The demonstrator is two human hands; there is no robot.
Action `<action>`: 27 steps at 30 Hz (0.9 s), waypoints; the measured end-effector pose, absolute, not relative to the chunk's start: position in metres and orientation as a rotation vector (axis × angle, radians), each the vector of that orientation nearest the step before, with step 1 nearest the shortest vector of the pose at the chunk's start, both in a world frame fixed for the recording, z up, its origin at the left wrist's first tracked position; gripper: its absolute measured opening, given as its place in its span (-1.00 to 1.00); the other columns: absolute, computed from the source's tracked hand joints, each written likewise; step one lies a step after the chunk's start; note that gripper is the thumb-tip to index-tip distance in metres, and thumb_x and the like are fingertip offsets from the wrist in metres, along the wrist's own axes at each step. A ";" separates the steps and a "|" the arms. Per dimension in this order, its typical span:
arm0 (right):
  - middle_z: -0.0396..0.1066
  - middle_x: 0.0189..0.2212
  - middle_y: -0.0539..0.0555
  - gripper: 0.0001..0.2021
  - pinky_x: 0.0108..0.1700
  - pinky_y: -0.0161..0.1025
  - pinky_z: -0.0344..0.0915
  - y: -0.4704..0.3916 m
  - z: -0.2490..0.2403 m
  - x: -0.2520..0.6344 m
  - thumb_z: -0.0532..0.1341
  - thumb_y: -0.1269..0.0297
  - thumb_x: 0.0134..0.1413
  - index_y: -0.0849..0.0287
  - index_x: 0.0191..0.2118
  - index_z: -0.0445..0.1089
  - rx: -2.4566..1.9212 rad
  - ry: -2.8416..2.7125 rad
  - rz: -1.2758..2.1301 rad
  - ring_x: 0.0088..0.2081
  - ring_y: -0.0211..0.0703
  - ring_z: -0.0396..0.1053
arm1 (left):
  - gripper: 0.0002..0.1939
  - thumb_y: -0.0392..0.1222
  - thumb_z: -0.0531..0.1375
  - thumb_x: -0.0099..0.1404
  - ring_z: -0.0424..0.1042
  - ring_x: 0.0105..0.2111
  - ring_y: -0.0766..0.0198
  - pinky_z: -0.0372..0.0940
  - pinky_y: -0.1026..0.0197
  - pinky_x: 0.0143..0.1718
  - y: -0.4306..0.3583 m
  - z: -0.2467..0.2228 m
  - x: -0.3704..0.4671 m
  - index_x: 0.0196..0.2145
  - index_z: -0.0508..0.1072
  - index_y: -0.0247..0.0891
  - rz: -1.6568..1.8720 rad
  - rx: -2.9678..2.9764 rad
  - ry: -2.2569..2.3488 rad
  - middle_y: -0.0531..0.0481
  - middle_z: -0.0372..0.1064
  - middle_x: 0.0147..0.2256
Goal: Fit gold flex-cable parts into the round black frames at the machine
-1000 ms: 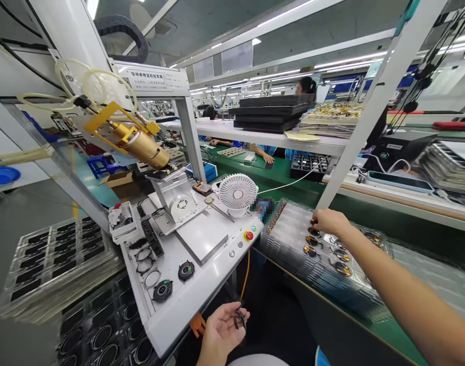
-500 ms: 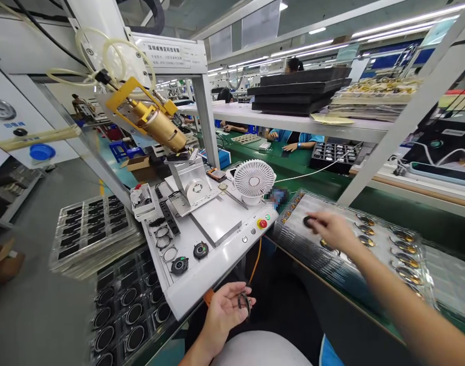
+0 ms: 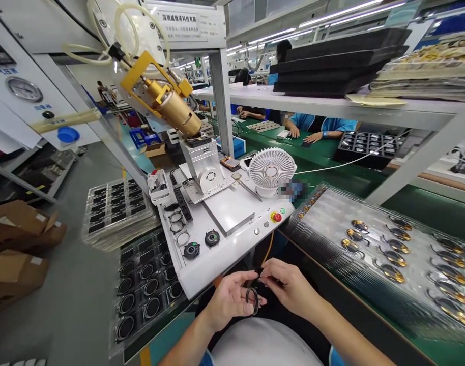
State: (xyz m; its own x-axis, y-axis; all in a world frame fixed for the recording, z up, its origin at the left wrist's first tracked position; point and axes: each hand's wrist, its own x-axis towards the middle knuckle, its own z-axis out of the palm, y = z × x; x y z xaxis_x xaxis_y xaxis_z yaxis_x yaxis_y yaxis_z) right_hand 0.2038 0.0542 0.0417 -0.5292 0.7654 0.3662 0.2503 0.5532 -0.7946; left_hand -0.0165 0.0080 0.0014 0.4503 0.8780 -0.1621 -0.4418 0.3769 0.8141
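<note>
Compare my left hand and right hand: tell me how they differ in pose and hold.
The left hand shows its palm side, fingers parted; the right hand shows its back, fingers bunched. The left hand holds a dark ring, while the right hand pinches at a dark piece, its shape unclear. Both are bare and held close together.

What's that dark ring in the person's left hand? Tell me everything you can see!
The dark ring is thin and round, with an open middle. It looks smooth and slightly shiny, maybe metal or plastic; I can't tell which. It's tilted up on edge, so it looks like a narrow oval. The left hand holds it between thumb and fingers, in front of the person's body. Finer details are too small to see.
</note>
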 end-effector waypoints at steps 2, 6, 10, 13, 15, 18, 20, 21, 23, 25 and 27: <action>0.42 -0.30 0.10 -0.80 -0.29 -0.24 0.37 0.054 0.045 0.200 0.10 0.34 0.40 0.11 -0.28 0.41 -0.791 -2.095 0.942 -0.30 -0.13 0.44 | -0.15 -0.04 0.61 -0.11 0.62 -0.17 -0.01 0.40 0.06 -0.13 0.004 -0.001 -0.017 0.12 0.47 -0.28 0.960 0.781 0.645 -0.24 0.58 -0.16; 0.43 -0.12 0.17 -0.81 -0.15 -0.19 0.39 0.070 0.059 0.193 0.12 0.29 0.40 0.11 -0.29 0.41 -0.751 -2.115 0.919 -0.16 -0.08 0.45 | -0.20 -0.05 0.59 -0.07 0.62 -0.17 0.01 0.41 0.06 -0.11 0.007 0.006 -0.019 0.11 0.49 -0.29 1.087 0.764 0.676 -0.25 0.59 -0.11; 0.45 -0.42 0.07 -0.72 -0.33 -0.21 0.38 0.118 0.071 0.184 0.25 0.02 0.27 0.11 -0.33 0.32 -1.006 -1.749 1.058 -0.41 -0.12 0.41 | -0.19 -0.05 0.56 -0.01 0.62 -0.12 -0.04 0.40 0.04 -0.04 0.013 0.020 -0.025 0.16 0.46 -0.34 1.202 0.744 0.746 -0.25 0.64 -0.21; 0.32 -0.65 -0.09 -0.59 -0.59 -0.32 0.19 0.161 0.075 0.172 0.34 -0.12 0.07 0.10 -0.35 0.24 -1.203 -1.396 1.270 -0.66 -0.25 0.23 | -0.17 -0.04 0.56 -0.02 0.62 -0.12 -0.03 0.40 0.04 -0.02 0.013 0.027 -0.029 0.16 0.45 -0.33 1.234 0.780 0.763 -0.24 0.65 -0.20; 0.32 -0.66 -0.10 -0.60 -0.63 -0.34 0.18 0.184 0.076 0.163 0.36 -0.08 0.04 0.10 -0.35 0.23 -1.269 -1.314 1.296 -0.70 -0.28 0.21 | -0.14 -0.01 0.57 -0.03 0.62 -0.13 0.00 0.40 0.08 -0.06 0.011 0.028 -0.031 0.18 0.45 -0.31 1.234 0.805 0.771 -0.24 0.65 -0.20; 0.31 -0.70 -0.11 -0.66 -0.68 -0.34 0.17 0.205 0.076 0.154 0.38 0.05 0.05 0.10 -0.35 0.22 -1.364 -1.263 1.301 -0.73 -0.28 0.18 | -0.10 0.02 0.57 -0.04 0.62 -0.13 -0.01 0.42 0.11 -0.12 0.006 0.027 -0.032 0.20 0.43 -0.31 1.227 0.849 0.799 -0.25 0.64 -0.19; 0.30 -0.72 -0.12 -0.67 -0.69 -0.34 0.14 0.206 0.074 0.155 0.40 0.12 0.02 0.10 -0.32 0.22 -1.421 -1.244 1.284 -0.75 -0.27 0.17 | -0.11 0.02 0.56 -0.03 0.62 -0.12 -0.05 0.45 0.09 -0.13 0.002 0.027 -0.032 0.21 0.44 -0.29 1.237 0.899 0.835 -0.29 0.59 -0.07; 0.30 -0.73 -0.14 -0.66 -0.69 -0.35 0.13 0.202 0.073 0.157 0.42 0.13 0.01 0.10 -0.29 0.23 -1.442 -1.238 1.261 -0.76 -0.26 0.18 | -0.12 0.00 0.56 -0.03 0.62 -0.11 -0.07 0.46 0.07 -0.13 0.000 0.027 -0.033 0.22 0.44 -0.27 1.249 0.936 0.855 -0.33 0.53 0.04; 0.32 -0.70 -0.14 -0.62 -0.67 -0.35 0.14 0.183 0.068 0.163 0.44 0.11 -0.01 0.09 -0.25 0.24 -1.458 -1.229 1.196 -0.72 -0.23 0.23 | -0.13 -0.10 0.55 0.00 0.61 -0.08 -0.08 0.49 0.05 -0.11 -0.004 0.028 -0.032 0.25 0.41 -0.20 1.273 1.048 0.911 -0.36 0.30 0.27; 0.35 -0.65 -0.09 -0.62 -0.62 -0.33 0.20 0.151 0.060 0.168 0.42 -0.01 0.02 0.10 -0.27 0.29 -1.393 -1.261 1.172 -0.64 -0.19 0.31 | -0.11 -0.24 0.52 0.05 0.61 -0.06 -0.07 0.51 0.01 -0.08 -0.008 0.028 -0.030 0.31 0.34 -0.13 1.288 1.208 1.001 -0.36 0.06 0.40; 0.46 -0.52 0.03 -0.59 -0.52 -0.28 0.34 0.111 0.050 0.169 0.37 -0.13 0.07 0.14 -0.30 0.38 -1.244 -1.334 1.255 -0.49 -0.11 0.44 | -0.08 -0.33 0.48 0.08 0.61 -0.05 -0.07 0.53 -0.02 -0.06 -0.011 0.028 -0.025 0.36 0.28 -0.09 1.265 1.388 1.101 -0.35 -0.05 0.45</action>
State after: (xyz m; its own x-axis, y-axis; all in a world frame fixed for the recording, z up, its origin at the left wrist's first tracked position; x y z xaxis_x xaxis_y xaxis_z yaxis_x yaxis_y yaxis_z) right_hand 0.1685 0.1107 0.0498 -0.0951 0.9951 -0.0277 0.0884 -0.0193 -0.9959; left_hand -0.0252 -0.0109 0.0279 0.0685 0.9837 0.1664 0.0284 -0.1686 0.9853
